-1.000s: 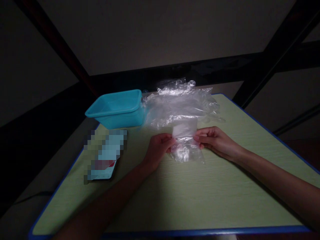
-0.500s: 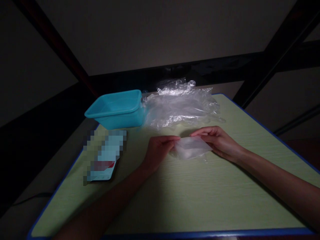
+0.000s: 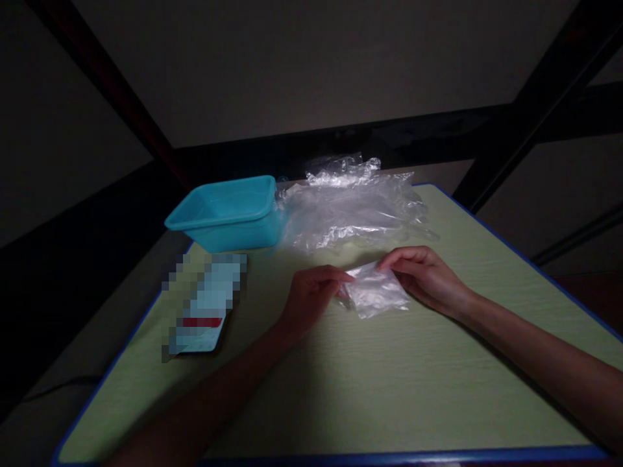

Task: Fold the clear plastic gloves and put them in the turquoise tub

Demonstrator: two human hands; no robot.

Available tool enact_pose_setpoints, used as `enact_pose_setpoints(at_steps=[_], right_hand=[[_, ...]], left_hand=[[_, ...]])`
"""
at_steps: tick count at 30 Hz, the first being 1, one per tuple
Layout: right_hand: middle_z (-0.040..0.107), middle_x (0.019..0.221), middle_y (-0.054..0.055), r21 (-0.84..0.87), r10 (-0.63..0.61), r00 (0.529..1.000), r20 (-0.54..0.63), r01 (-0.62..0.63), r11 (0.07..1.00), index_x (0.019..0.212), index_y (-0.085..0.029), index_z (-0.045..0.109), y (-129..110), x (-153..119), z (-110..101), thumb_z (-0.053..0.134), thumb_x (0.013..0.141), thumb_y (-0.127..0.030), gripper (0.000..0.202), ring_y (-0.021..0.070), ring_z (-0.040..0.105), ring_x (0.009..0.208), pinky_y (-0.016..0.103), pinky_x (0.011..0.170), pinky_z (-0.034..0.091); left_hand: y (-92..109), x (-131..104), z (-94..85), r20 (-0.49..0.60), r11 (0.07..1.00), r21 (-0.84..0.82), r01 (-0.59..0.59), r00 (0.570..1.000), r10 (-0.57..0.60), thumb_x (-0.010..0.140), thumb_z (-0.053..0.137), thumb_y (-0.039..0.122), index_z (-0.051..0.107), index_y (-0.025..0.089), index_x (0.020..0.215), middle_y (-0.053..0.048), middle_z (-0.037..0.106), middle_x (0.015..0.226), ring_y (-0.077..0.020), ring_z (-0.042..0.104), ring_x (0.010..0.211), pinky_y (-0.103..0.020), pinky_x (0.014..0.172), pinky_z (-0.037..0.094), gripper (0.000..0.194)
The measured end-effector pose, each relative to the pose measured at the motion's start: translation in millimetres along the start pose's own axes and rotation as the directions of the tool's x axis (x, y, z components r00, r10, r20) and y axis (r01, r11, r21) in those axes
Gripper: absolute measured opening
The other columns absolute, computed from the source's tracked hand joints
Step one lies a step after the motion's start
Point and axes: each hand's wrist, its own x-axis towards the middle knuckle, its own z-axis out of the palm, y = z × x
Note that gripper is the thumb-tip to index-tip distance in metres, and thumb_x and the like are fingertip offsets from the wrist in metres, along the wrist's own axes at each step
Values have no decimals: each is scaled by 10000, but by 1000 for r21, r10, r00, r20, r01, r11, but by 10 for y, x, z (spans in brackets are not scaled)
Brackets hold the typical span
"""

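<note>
Between my two hands is a small translucent plastic bag (image 3: 377, 293), folded into a rough rectangle and shiny with creases. My left hand (image 3: 315, 295) pinches its left edge between thumb and fingers. At the bag's upper right, my right hand (image 3: 422, 277) grips the edge, its thumb partly hidden behind the fingers. Beyond the hands, a loose pile of crumpled clear plastic bags (image 3: 355, 207) spreads over the far part of the table.
A turquoise plastic basin (image 3: 233, 230) stands at the far left, touching the pile's left side. Nearer, a phone (image 3: 209, 305) with a lit, blurred screen lies on the left. The pale green table (image 3: 389, 389) has a blue edge. A dark beam and wall rise behind.
The small bag has tilted and now looks brighter and more creased, its lower edge a little nearer me. Both hands keep their hold with slight finger shifts.
</note>
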Motion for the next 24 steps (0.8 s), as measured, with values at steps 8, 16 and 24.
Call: enact_pose_setpoints(at_steps=[8, 16, 24], right_hand=[[601, 617, 4, -116, -92, 995, 27, 94, 989, 654, -190, 657, -23, -43, 11, 718, 587, -293, 136, 117, 498, 559, 263, 528, 365], [410, 534, -64, -317, -230, 973, 26, 226, 921, 750, -194, 629, -1, -76, 58, 718, 624, -325, 202, 77, 356, 475, 237, 433, 265], [533, 602, -39, -282, -233, 972, 27, 231, 931, 833, -213, 666, -17, -115, 91, 715, 636, -272, 212, 95, 458, 536, 235, 472, 368]], left_hand=[[2, -5, 21, -11, 995, -57, 77, 997, -78, 637, 581, 218, 685, 140, 645, -5, 640, 574, -95, 574, 492, -201, 513, 486, 131], [30, -6, 7, 20, 963, -220, 158, 987, -157, 637, 635, 353, 533, 175, 936, 78, 548, 505, -99, 570, 458, -207, 488, 489, 363], [35, 2, 57, 22, 983, -59, 172, 985, -171, 580, 644, 179, 485, 172, 995, 95, 564, 443, -75, 521, 409, -151, 434, 395, 444]])
